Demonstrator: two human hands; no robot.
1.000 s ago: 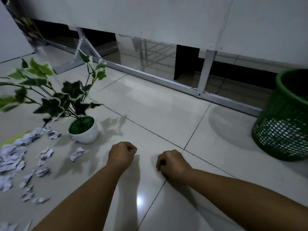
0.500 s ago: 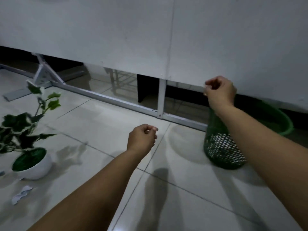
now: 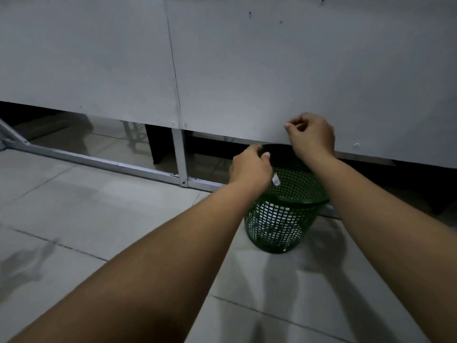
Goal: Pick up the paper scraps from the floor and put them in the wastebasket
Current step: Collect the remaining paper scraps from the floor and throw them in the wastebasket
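Observation:
The green mesh wastebasket point(image 3: 284, 219) stands on the tiled floor against the grey panel wall, with pale scraps showing through its mesh. My left hand point(image 3: 249, 167) hovers over the basket's left rim with its fingers curled shut. A small white paper scrap point(image 3: 275, 179) shows at the palm's edge under the thumb, over the basket's opening. My right hand point(image 3: 311, 137) is higher, above the basket's far rim. Its fingers are loosely curled and parted, and I see nothing in them.
A grey panel wall point(image 3: 247, 70) on a metal frame point(image 3: 180, 154) runs across just behind the basket, with a dark gap beneath it. Pale floor tiles point(image 3: 99, 206) stretch to the left and toward me.
My view swung right, away from the potted plant and the scraps on the floor. Both hands rose from the floor; the right reached the basket first, then the left came over its rim.

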